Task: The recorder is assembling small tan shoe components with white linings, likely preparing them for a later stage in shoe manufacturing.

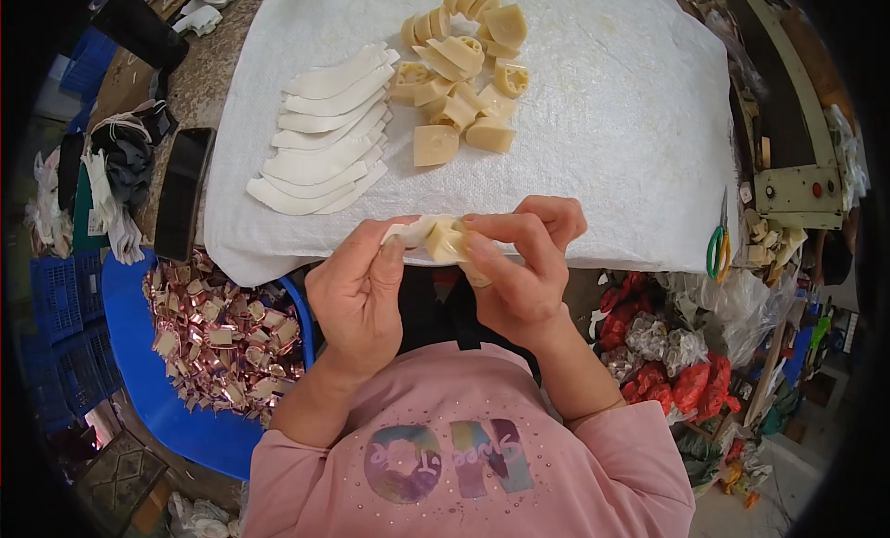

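Observation:
My left hand [357, 292] pinches a white curved strip [408, 230] between thumb and fingers. In my right hand [524, 264] is a beige moulded plastic block [445, 241], shaped like a shoe heel. The strip's end lies against the block, both held just over the table's near edge. How far the strip goes round the block is hidden by my fingers. Beyond my left hand, several like white strips [320, 162] lie overlapping in a fanned row. A loose heap of beige heel-shaped blocks [459, 107] sits to their right, some showing hollow ends.
White woven sheeting [612, 121] covers the table. Green-and-orange scissors [718, 250] hang by its right edge. At left are a dark phone [183, 195] and a blue tub [209, 441] full of shiny pink pieces [222, 339]. Plastic bags and red wrapping [681, 385] lie at lower right.

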Demonstrator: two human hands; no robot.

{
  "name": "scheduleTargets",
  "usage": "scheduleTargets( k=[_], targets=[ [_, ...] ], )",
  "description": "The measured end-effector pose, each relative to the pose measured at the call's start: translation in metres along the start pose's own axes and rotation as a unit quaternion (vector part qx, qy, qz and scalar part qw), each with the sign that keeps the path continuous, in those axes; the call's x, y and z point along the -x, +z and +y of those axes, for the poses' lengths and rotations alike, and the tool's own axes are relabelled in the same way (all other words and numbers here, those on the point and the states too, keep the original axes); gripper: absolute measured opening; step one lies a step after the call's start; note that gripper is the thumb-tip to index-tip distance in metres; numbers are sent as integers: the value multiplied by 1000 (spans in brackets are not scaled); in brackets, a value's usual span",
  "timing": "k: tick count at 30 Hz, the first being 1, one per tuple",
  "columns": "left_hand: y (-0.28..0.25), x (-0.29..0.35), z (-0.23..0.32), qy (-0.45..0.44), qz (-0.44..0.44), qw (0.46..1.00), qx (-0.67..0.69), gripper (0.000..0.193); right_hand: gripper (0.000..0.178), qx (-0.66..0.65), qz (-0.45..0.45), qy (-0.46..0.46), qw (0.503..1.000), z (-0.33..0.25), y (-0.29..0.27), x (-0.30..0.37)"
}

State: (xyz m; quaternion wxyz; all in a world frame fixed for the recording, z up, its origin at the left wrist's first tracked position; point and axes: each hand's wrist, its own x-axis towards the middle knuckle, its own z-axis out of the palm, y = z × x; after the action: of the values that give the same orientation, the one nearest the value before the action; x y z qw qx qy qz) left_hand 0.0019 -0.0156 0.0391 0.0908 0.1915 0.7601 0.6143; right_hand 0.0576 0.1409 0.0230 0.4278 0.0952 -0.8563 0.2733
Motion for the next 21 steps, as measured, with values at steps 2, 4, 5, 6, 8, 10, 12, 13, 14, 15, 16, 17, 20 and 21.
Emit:
scheduleTargets(
  k=[2, 4, 5, 6, 8, 10, 12, 13, 14, 15, 16, 17, 20, 21],
  targets=[
    [4, -4, -6, 102, 11, 995, 1, 21, 30, 80, -108, 34, 990, -10, -8, -10],
    [7, -1, -11, 104, 3, 995, -8, 19, 28, 86, -150, 57, 983, -13, -11, -13],
    [9, 0, -12, 106, -4, 994, -17, 18, 26, 91, -191, 80, 974, -14, -13, -12],
    [10, 0, -12, 105, -8, 994, -17, 18, 26, 93, -191, 83, 974, -14, -14, -12],
    [13, 0, -11, 142, -8, 988, -61, 13, 25, 90, -219, 93, 967, -14, -14, -10],
    [16, -1, -15, 182, -13, 979, -93, 13, 24, 90, -224, 100, 965, -13, -12, -6],
    [17, -5, -16, 224, -17, 966, -125, 13, 24, 90, -226, 107, 964, -9, -10, -3],
    [17, -6, -17, 244, -24, 959, -139, 14, 26, 80, -213, 101, 969, -6, -8, 0],
    [18, -7, -17, 265, -32, 952, -151, 15, 27, 71, -199, 95, 973, -2, -7, 3],
    [16, -6, -17, 266, -35, 952, -150, 15, 27, 73, -198, 98, 973, 2, -6, 6],
    [13, -4, -17, 199, -58, 974, -90, 17, 29, 33, -178, 110, 977, 6, -5, 8],
    [10, -3, -17, 130, -79, 988, -32, 18, 30, -10, -158, 120, 980, 7, -5, 9],
    [12, -3, -36, 77, -81, 988, 103, 21, 33, -79, -151, 147, 974, 7, -8, 9],
    [13, -3, -40, 77, -80, 989, 102, 21, 33, -81, -151, 147, 974, 6, -8, 9]
  ],
)
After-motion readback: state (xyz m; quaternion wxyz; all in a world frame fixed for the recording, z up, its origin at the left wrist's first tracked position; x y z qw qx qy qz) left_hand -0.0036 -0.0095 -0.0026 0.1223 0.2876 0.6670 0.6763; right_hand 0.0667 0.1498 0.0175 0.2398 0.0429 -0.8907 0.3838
